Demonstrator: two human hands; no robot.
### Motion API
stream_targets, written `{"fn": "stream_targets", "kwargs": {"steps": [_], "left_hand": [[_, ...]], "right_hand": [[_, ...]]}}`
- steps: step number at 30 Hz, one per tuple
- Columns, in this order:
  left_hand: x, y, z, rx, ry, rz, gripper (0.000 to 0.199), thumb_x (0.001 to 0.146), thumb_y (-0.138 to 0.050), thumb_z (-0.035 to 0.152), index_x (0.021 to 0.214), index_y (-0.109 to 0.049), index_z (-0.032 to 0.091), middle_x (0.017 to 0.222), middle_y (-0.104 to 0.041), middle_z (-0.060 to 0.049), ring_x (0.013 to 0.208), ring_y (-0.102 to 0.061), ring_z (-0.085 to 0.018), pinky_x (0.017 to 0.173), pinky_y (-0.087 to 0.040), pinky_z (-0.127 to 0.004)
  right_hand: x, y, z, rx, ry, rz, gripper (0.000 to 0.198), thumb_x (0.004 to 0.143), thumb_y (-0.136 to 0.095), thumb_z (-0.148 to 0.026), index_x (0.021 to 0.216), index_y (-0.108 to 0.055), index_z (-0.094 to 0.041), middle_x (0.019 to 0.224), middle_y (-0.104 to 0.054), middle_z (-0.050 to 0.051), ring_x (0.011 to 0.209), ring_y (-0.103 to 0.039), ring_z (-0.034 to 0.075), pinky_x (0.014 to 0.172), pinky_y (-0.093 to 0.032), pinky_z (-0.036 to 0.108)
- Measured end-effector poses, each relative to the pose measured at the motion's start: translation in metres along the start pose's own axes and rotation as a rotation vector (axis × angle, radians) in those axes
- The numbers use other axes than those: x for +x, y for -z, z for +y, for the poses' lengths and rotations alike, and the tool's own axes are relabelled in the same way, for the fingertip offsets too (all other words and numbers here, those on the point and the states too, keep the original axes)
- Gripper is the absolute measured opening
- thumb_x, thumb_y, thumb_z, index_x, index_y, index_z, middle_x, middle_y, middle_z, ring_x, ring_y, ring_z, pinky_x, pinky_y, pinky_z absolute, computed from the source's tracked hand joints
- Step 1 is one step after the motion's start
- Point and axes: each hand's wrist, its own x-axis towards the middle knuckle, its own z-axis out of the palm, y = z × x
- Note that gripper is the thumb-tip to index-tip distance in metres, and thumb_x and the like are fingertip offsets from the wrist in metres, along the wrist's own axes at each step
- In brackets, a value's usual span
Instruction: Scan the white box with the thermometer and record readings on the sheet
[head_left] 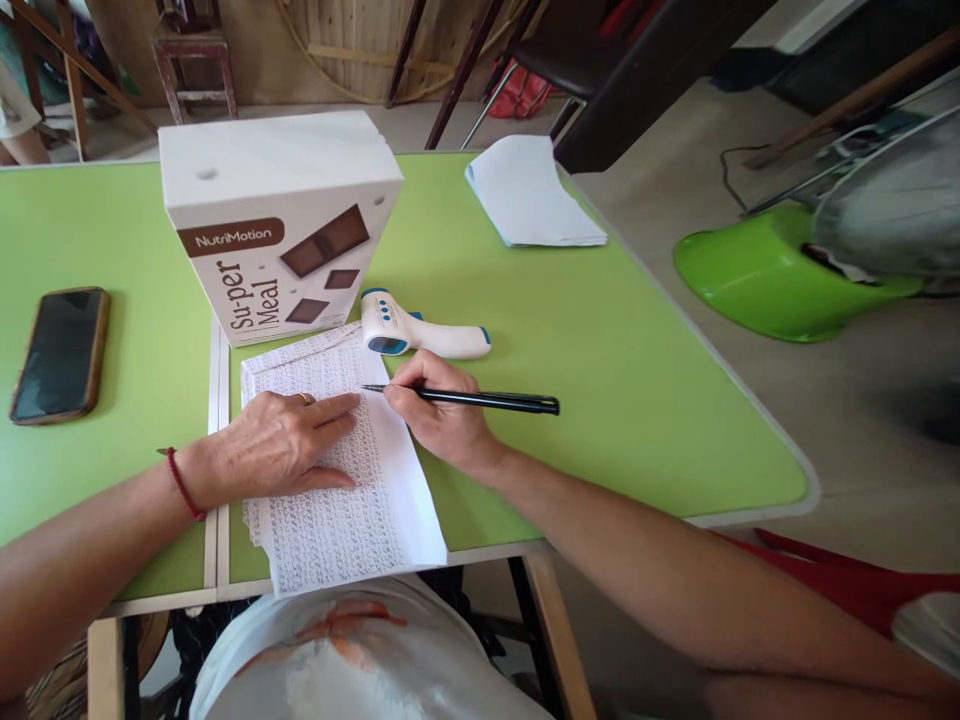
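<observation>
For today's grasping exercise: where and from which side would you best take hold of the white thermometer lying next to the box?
Probably by the slim white handle of the thermometer, which lies flat pointing right, away from the box. Come from above on the right, where the green table is bare. Its bulky blue-buttoned head sits close to the box and the paper, leaving little room there.

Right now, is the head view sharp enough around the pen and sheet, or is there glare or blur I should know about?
Head view: the pen and right hand are sharp; the written rows on the sheet are too small to read. Soft even daylight, faint shadows, no glare on the green table. The fan at right is blurred, and edges bow.
</observation>
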Motion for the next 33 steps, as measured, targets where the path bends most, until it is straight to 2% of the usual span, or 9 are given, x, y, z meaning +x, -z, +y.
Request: {"fn": "stream_targets", "kwargs": {"steps": [10, 26, 33], "left_hand": [[0.0006, 0.0001, 0.0003, -0.017, 0.013, -0.026, 0.058, 0.094, -0.037, 0.062, 0.108, -0.062, 0.012, 0.126, -0.058, -0.010, 0.062, -0.063, -0.019, 0.048, -0.048, -0.034], [0.0011, 0.0001, -0.0005, -0.026, 0.006, -0.008, 0.060, 0.096, -0.031, 0.061, 0.107, -0.062, 0.011, 0.124, -0.059, -0.011, 0.059, -0.062, -0.018, 0.047, -0.046, -0.033], [0.0001, 0.0007, -0.0011, -0.017, -0.002, -0.017, 0.058, 0.096, -0.032, 0.059, 0.109, -0.061, 0.011, 0.123, -0.058, -0.013, 0.062, -0.063, -0.018, 0.049, -0.048, -0.033]], "right_hand": [[0.0010, -0.0003, -0.0012, -0.011, -0.061, -0.062, 0.017, 0.073, -0.052, -0.020, 0.061, -0.041, -0.023, 0.052, -0.047, -0.006, 0.047, -0.040, 0.009, 0.046, -0.035, 0.025], [0.0023, 0.0012, -0.0030, -0.010, -0.046, -0.092, 0.017, 0.073, -0.050, -0.019, 0.060, -0.040, -0.023, 0.051, -0.045, -0.006, 0.045, -0.040, 0.009, 0.044, -0.033, 0.025], [0.0021, 0.0005, -0.0038, -0.018, -0.053, -0.043, 0.018, 0.073, -0.051, -0.017, 0.060, -0.039, -0.023, 0.051, -0.044, -0.006, 0.045, -0.037, 0.009, 0.044, -0.033, 0.025]]}}
